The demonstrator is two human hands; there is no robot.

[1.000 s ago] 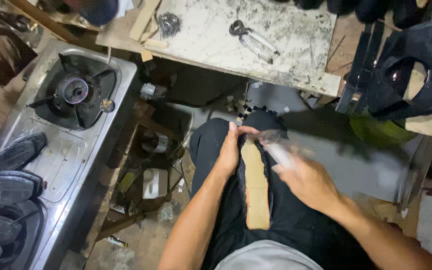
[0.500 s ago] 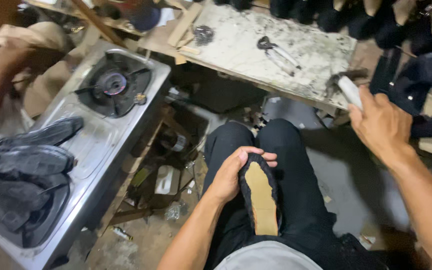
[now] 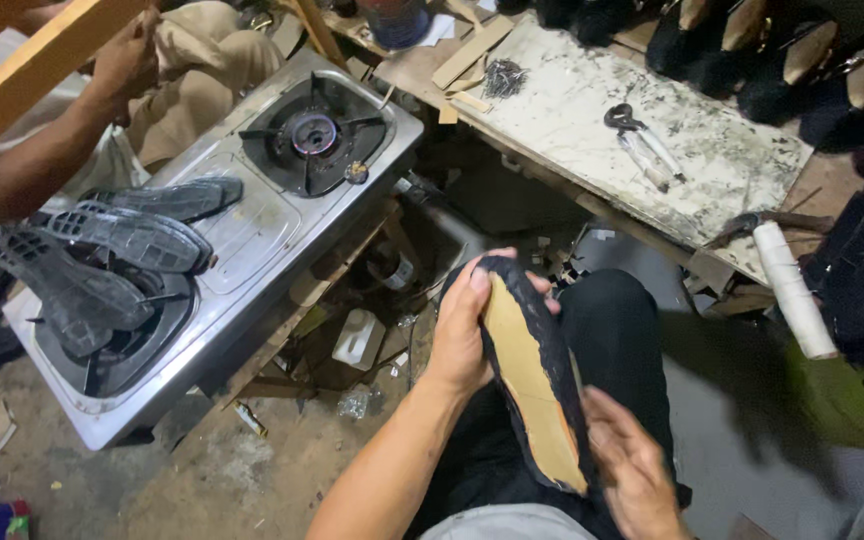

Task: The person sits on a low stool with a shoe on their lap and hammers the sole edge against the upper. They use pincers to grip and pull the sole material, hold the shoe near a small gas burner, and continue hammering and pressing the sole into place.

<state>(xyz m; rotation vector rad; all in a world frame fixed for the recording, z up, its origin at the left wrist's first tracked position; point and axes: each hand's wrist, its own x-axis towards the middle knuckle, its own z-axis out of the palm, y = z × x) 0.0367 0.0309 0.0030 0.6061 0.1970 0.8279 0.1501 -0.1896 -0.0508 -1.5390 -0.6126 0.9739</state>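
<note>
Here, the left hand (image 3: 464, 330) is gripping the upper end of an unfinished black shoe (image 3: 537, 375) turned sole-up, thumb on the tan insole board, fingers curling behind where they are hidden. The right hand (image 3: 635, 470) is pressing against the shoe's lower right edge with its fingers fairly open; whether they are actually pinching the black upper is hard to make out. The shoe is lying over the person's lap, its long axis running from upper left near the knees down toward the body, one rounded end pointing away from the person; which end is toe or heel I cannot tell. To the left, a two-burner gas stove (image 3: 252, 230) is carrying three black outsoles (image 3: 112, 250) across its near burner. Another person's hand (image 3: 127, 60) is showing at the top left corner, partly cut off. On the worn workbench (image 3: 712, 150), pincers (image 3: 637, 140) are lying near its middle, a white roll (image 3: 792, 290) is hanging off its near right corner, and a row of lasted shoes (image 3: 802, 60) is lining its far edge, cropped by the frame.
</note>
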